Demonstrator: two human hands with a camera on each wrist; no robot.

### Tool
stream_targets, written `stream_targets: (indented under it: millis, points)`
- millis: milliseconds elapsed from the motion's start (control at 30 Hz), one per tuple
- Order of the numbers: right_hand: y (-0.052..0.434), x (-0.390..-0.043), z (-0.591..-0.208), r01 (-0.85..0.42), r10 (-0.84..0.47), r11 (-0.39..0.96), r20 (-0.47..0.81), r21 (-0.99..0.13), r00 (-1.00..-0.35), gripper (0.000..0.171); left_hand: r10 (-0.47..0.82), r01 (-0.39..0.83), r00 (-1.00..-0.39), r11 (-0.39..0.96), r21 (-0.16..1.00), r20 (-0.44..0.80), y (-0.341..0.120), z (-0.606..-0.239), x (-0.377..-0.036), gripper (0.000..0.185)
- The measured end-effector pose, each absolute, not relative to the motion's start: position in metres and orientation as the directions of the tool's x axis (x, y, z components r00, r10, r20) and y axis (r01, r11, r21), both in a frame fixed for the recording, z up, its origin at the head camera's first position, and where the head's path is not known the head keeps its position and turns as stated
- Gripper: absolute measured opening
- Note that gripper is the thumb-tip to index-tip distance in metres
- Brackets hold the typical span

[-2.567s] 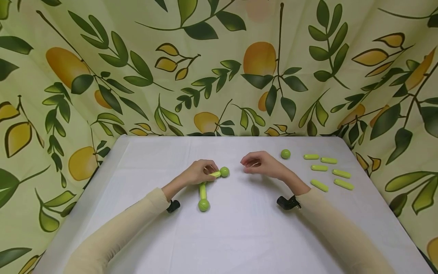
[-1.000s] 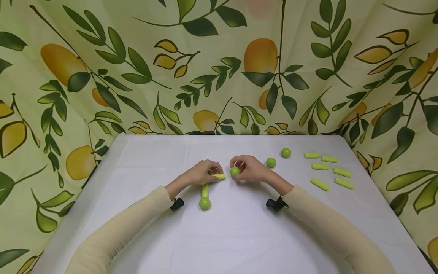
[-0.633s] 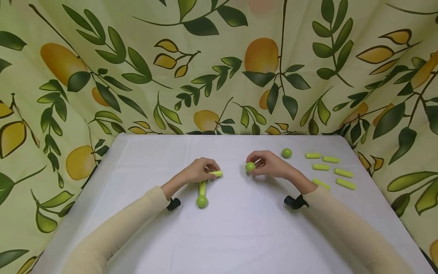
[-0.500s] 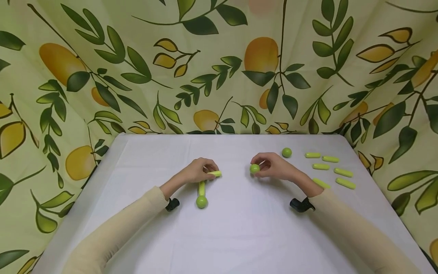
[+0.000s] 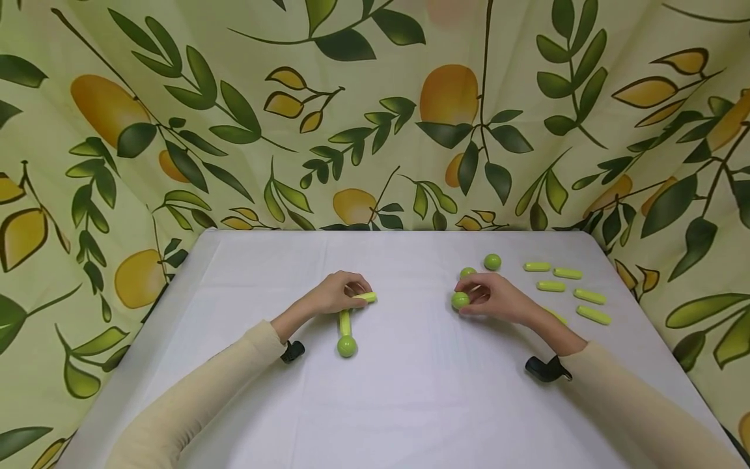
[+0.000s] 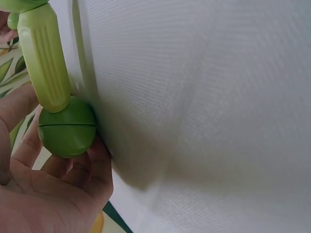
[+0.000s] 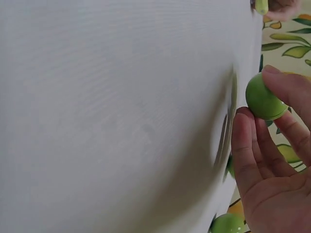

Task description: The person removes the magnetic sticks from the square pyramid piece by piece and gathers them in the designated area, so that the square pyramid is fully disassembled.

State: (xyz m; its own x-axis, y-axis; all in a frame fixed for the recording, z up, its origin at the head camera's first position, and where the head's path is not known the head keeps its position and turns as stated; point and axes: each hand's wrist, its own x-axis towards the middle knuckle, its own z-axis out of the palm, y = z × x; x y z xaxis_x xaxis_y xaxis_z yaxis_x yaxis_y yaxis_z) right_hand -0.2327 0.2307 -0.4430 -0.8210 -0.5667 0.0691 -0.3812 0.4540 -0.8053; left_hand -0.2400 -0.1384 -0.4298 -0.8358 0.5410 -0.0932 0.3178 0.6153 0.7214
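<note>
My left hand (image 5: 338, 293) holds a ball-and-stick piece a little above the white table. In the left wrist view its fingers curl round a green ball (image 6: 68, 128) with a seam, which the hand hides in the head view. A ribbed yellow-green stick (image 6: 44, 60) joins that ball. One stick (image 5: 345, 322) points toward me with a ball (image 5: 347, 346) on its end; another stick (image 5: 366, 297) points right, its end bare. At the right, my right hand (image 5: 495, 296) pinches a loose green ball (image 5: 460, 300) between thumb and fingers.
Two more green balls, one (image 5: 467, 272) just behind my right hand and one (image 5: 492, 262) farther back, lie on the table (image 5: 410, 404). Several loose sticks (image 5: 551, 286) lie at the right, one partly hidden by my right wrist. A patterned curtain (image 5: 375, 150) hangs behind.
A ball sat on the right-pointing stick's end at first; that end is now bare. My right hand, empty then, took hold of a ball and has moved right with it. My left hand barely moved.
</note>
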Motion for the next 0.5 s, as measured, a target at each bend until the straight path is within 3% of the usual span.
stream_targets:
  millis: [500]
  points:
    - [0.245,-0.231,-0.448,-0.406,-0.516,0.525,0.099,-0.748,-0.851,0.037,0.56,0.337,-0.824,0.604,0.722,-0.084,-0.139,-0.432,-0.242,0.02]
